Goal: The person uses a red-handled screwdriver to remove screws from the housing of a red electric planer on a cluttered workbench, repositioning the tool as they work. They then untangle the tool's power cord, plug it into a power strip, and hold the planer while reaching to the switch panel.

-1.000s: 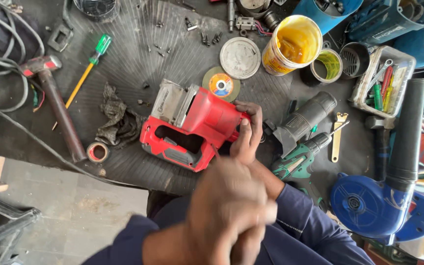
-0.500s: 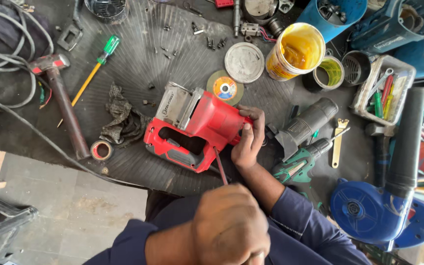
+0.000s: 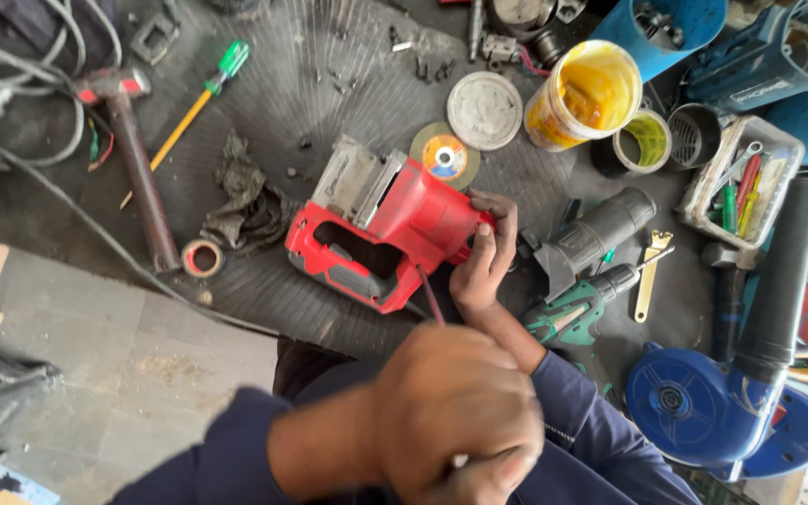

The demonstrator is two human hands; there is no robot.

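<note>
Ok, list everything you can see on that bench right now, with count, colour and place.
power tool housing: 1, red, centre
cutting disc: 1, grey and orange, behind the housing
round lid: 1, grey, top centre
grease tub: 1, yellow, top right
hammer: 1, dark handle, left
screwdriver: 1, green and yellow, top left
rag: 1, dark, left of the housing
tape roll: 1, brown, front left
drill: 1, green, right
blower: 1, blue, lower right
left hand: grips a thin red shaft, foreground
right hand: fingers on the housing
</note>
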